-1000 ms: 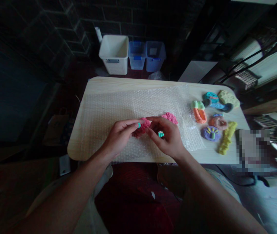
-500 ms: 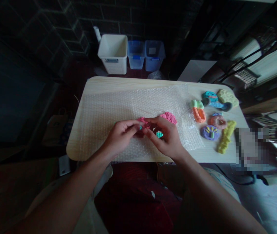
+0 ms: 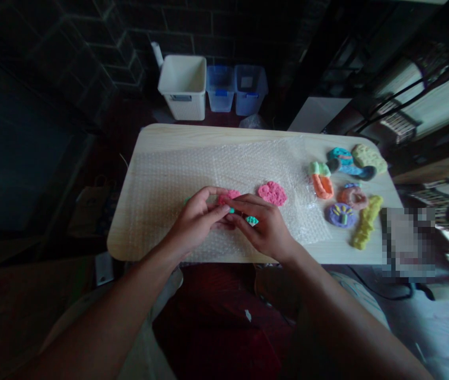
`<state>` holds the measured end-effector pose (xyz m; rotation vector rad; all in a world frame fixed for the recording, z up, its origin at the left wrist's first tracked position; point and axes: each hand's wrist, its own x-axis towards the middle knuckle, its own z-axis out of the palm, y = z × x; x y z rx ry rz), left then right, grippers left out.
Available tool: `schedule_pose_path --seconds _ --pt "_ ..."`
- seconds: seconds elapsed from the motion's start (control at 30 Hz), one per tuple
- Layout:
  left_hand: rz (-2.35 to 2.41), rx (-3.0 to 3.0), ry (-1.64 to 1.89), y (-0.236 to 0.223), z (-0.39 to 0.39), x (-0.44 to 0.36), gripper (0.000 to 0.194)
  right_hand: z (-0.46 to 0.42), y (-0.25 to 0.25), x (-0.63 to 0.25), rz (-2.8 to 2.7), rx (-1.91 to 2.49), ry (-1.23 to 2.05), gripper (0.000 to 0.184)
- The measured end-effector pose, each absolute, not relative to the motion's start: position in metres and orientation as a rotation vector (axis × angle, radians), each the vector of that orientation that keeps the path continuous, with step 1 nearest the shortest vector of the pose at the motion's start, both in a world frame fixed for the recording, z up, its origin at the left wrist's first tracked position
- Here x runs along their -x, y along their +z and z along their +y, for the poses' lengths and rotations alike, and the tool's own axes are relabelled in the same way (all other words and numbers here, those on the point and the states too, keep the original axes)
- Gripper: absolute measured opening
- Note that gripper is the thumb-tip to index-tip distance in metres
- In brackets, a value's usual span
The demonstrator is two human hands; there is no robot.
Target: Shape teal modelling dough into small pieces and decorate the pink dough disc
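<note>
My left hand point(image 3: 196, 219) and my right hand point(image 3: 264, 224) meet over the bubble wrap point(image 3: 169, 182), fingers bent and closed. Between them is a pink clay piece point(image 3: 228, 197), partly covered by my fingers; the left hand grips it. A small turquoise clay bit point(image 3: 231, 210) shows where my left thumb tip meets the right fingertips, which pinch it. In the gap between right thumb and fingers shows a bumpy turquoise clay leaf shape point(image 3: 251, 220); whether it is held or lies beneath, I cannot tell. A second pink clay lump point(image 3: 272, 193) lies just beyond my right hand.
On the right of the wooden table point(image 3: 180, 133) lie several clay shapes: an orange and green one point(image 3: 322, 184), a purple disc point(image 3: 341, 215), a yellow strip point(image 3: 368, 221) and a blue bone-like one point(image 3: 351, 169). Behind stand a white bin point(image 3: 187, 100) and two blue bins point(image 3: 221, 92).
My right hand has shifted slightly left and its fingers have drawn closer together. The pink piece between my hands shows more, and the turquoise leaf shape appears further left.
</note>
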<state>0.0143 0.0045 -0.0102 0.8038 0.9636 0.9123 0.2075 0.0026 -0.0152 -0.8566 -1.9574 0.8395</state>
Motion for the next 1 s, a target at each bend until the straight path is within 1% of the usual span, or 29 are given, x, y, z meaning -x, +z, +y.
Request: schedule_pose_path --seconds 0.13,0.17,0.27,0.37,0.43,0.63,0.7,0.77,0.83,0.87,1.0 --pt "0.997 -0.845 0.897 -0.008 0.006 -0.014 0.053 0.002 -0.020 -0.212 -1.897 1.029 0.841 0.010" --pt "1.012 -0.854 0.909 -0.007 0.006 -0.014 0.052 0.003 -0.022 -0.213 -1.825 1.087 0.866 0.010" --pt "1.048 -0.875 0.982 -0.005 0.008 -0.011 0.044 0.004 -0.027 -0.216 -1.612 1.177 0.934 0.023" --pt "1.074 -0.886 1.048 -0.004 0.009 -0.009 0.036 0.007 -0.030 -0.215 -1.583 1.184 1.026 0.022" --pt "1.086 -0.893 1.058 -0.003 0.009 -0.010 0.032 0.007 -0.029 -0.213 -1.599 1.169 1.103 0.025" --pt "1.121 -0.939 1.036 -0.002 0.008 -0.013 0.025 0.003 -0.020 -0.208 -1.532 1.253 1.173 0.056" --pt "1.133 -0.951 1.034 -0.002 0.008 -0.012 0.024 0.004 -0.019 -0.209 -1.523 1.273 1.191 0.061" --pt "1.136 -0.960 1.032 -0.002 0.008 -0.012 0.023 0.005 -0.021 -0.210 -1.500 1.234 1.214 0.055" --pt "1.130 -0.968 1.030 -0.003 0.008 -0.012 0.023 0.007 -0.025 -0.212 -1.483 1.166 1.236 0.041" --pt "1.126 -0.971 1.028 -0.003 0.008 -0.012 0.023 0.008 -0.027 -0.212 -1.474 1.139 1.247 0.037" --pt "1.123 -0.981 1.017 -0.003 0.009 -0.012 0.021 0.010 -0.032 -0.211 -1.406 1.121 1.304 0.038"
